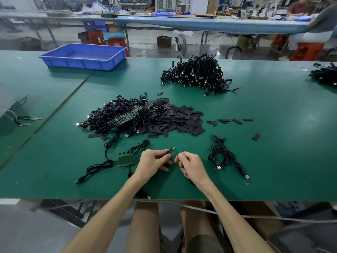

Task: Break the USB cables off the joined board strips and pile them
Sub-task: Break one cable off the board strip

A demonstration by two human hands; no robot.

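Small green board piece [174, 151] is held low over the worktop [273, 125], near its front edge, pinched from both sides: left hand [155, 161] fingers curled on its left end, right hand [191, 165] fingers curled on its right end. Its cable cannot be traced under the hands. Step in hand, as judged: snapping one cable's board off its neighbour. Just left, a joined board strip [125, 158] lies flat, cables trailing. Right of the hands lies a small pile of loose USB cables [224, 156]. Further back, a tangled heap of unbroken strips [118, 115] touches a heap of black sleeves [180, 119]; beyond is a large cable pile [197, 73]. The next move probably calls for a short bend at the join, then a drop onto the small pile.
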